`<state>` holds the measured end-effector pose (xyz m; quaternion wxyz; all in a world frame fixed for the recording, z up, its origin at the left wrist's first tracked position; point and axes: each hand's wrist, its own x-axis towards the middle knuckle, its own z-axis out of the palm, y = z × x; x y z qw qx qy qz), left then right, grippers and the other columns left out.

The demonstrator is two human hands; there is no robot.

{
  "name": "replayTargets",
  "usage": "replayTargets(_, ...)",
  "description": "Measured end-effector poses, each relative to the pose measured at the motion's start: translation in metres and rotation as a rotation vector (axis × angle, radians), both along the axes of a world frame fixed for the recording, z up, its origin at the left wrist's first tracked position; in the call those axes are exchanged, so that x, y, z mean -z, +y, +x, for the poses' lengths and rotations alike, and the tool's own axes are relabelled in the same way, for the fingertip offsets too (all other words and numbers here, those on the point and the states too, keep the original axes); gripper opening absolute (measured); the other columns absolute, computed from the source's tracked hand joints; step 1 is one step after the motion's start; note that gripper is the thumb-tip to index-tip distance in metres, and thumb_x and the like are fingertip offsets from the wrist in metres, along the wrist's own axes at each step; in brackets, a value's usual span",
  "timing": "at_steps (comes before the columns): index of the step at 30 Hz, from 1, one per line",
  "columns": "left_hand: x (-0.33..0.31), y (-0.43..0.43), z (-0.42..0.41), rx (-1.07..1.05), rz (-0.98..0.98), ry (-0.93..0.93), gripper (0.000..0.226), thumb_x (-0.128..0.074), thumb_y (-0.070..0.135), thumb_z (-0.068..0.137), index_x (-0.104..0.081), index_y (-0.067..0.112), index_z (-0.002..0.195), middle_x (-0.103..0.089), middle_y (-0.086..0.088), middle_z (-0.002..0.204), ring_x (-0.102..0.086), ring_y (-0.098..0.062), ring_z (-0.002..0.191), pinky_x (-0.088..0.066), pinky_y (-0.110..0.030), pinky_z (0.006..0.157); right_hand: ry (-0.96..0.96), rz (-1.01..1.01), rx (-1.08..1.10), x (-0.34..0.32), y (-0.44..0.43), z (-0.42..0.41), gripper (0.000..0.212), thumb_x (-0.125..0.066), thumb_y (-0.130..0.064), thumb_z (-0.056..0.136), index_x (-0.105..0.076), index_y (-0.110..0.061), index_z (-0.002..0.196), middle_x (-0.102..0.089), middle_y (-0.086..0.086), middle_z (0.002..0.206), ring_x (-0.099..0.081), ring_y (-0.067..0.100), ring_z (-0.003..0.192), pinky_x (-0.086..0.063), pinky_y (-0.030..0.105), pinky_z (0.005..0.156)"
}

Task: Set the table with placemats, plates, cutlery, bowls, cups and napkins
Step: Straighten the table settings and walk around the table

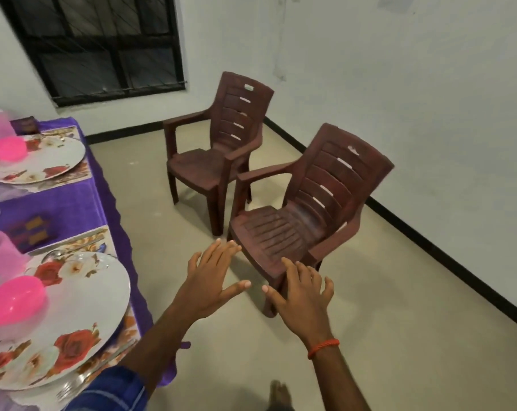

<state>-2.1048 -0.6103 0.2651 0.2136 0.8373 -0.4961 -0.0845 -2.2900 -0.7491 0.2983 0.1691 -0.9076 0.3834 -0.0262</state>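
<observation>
Head view: left hand (212,280) and right hand (304,301) both spread flat, holding nothing, near the front of the nearer chair (281,232); near plate (103,292) on its placemat (82,238) on the table (73,209), frame left, carrying a pink bowl (14,301); plate judged stiff, glossy, breakable, best lifted by the rim; bowl likely light plastic.

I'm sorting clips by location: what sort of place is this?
Probably a home dining room: a purple-clothed table set with floral plates and pink bowls, two brown plastic armchairs, a barred window.
</observation>
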Motion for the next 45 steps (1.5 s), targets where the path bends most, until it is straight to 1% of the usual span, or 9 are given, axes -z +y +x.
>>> replayTargets(3, 0.003, -0.009, 0.020, -0.067, 0.024, -0.014, 0.098, -0.014, 0.094, 0.082, -0.020, 0.035, 0.160, -0.014, 0.011, 0.170, 0.003, -0.008, 0.156, -0.009, -0.051, 0.123, 0.015, -0.010, -0.080, 0.000, -0.028, 0.031, 0.093, -0.008, -0.088, 0.073, -0.019, -0.041, 0.153, -0.029, -0.003, 0.160, -0.016, 0.024, 0.149, -0.003, 0.056, 0.119)
replayTargets(11, -0.008, -0.074, 0.079, -0.311, 0.030, -0.026, 0.098, -0.019, 0.092, 0.082, -0.024, 0.032, 0.159, -0.014, 0.008, 0.170, -0.004, -0.016, 0.158, -0.016, -0.056, 0.122, 0.006, -0.037, -0.341, -0.014, -0.118, 0.129, 0.097, -0.004, -0.087, 0.072, -0.019, -0.038, 0.154, -0.024, 0.001, 0.163, -0.012, 0.026, 0.152, 0.000, 0.058, 0.120)
replayTargets(19, -0.002, -0.083, 0.101, -0.551, 0.054, -0.013, 0.097, -0.013, 0.095, 0.081, -0.017, 0.038, 0.159, -0.008, 0.011, 0.171, 0.000, -0.016, 0.158, -0.013, -0.060, 0.123, -0.001, 0.014, -0.607, 0.002, -0.151, 0.209, 0.086, -0.019, -0.087, 0.081, -0.022, -0.039, 0.152, -0.029, -0.002, 0.160, -0.015, 0.024, 0.151, -0.004, 0.058, 0.121)
replayTargets(24, 0.005, -0.043, 0.110, -0.779, 0.066, -0.008, 0.097, -0.014, 0.096, 0.081, -0.012, 0.040, 0.160, -0.004, 0.012, 0.171, 0.003, -0.016, 0.158, -0.008, -0.059, 0.123, 0.004, 0.032, -0.816, 0.008, -0.118, 0.259, 0.075, -0.032, -0.082, 0.088, -0.024, -0.042, 0.150, -0.033, -0.006, 0.157, -0.019, 0.022, 0.148, -0.005, 0.054, 0.121)
replayTargets(29, 0.010, -0.007, 0.132, -0.926, 0.102, 0.013, 0.093, -0.018, 0.092, 0.085, -0.007, 0.040, 0.162, 0.001, 0.012, 0.171, 0.006, -0.016, 0.158, -0.006, -0.057, 0.123, -0.024, 0.021, -0.992, 0.013, -0.081, 0.318, 0.075, -0.037, -0.081, 0.087, -0.027, -0.042, 0.150, -0.034, -0.007, 0.154, -0.022, 0.019, 0.146, -0.007, 0.051, 0.119)
replayTargets(35, 0.006, 0.039, 0.161, -1.088, 0.047, 0.023, 0.102, -0.003, 0.096, 0.078, -0.015, 0.038, 0.161, -0.009, 0.006, 0.171, -0.002, -0.020, 0.159, -0.011, -0.059, 0.124, -0.016, 0.058, -1.217, 0.008, -0.028, 0.389, 0.071, -0.045, -0.072, 0.091, -0.029, -0.038, 0.151, -0.034, -0.006, 0.154, -0.018, 0.020, 0.146, -0.017, 0.042, 0.118)
replayTargets(41, 0.024, 0.083, 0.159, -1.215, 0.063, 0.018, 0.082, -0.008, 0.080, 0.095, -0.027, 0.034, 0.159, -0.015, 0.005, 0.171, -0.008, -0.021, 0.158, -0.015, -0.059, 0.123, 0.028, 0.065, -1.383, 0.015, 0.039, 0.429, 0.074, -0.053, -0.069, 0.090, -0.036, -0.031, 0.150, -0.037, -0.002, 0.156, -0.023, 0.023, 0.146, -0.025, 0.043, 0.117)
replayTargets(43, 0.030, 0.093, 0.148, -1.270, 0.077, 0.044, 0.083, -0.002, 0.078, 0.094, -0.026, 0.033, 0.159, -0.012, 0.006, 0.171, -0.006, -0.020, 0.158, -0.013, -0.057, 0.123, 0.034, 0.124, -1.469, 0.023, 0.059, 0.437, 0.072, -0.059, -0.067, 0.087, -0.041, -0.030, 0.146, -0.043, -0.003, 0.151, -0.030, 0.023, 0.143, -0.031, 0.044, 0.115)
replayTargets(45, 0.033, 0.104, 0.135, -1.353, 0.048, 0.052, 0.076, -0.010, 0.074, 0.097, -0.030, 0.033, 0.158, -0.015, 0.007, 0.170, -0.009, -0.020, 0.158, -0.013, -0.057, 0.122, 0.052, 0.202, -1.566, 0.031, 0.078, 0.444, 0.071, -0.065, -0.068, 0.083, -0.048, -0.031, 0.141, -0.048, -0.005, 0.146, -0.035, 0.023, 0.139, -0.036, 0.046, 0.112)
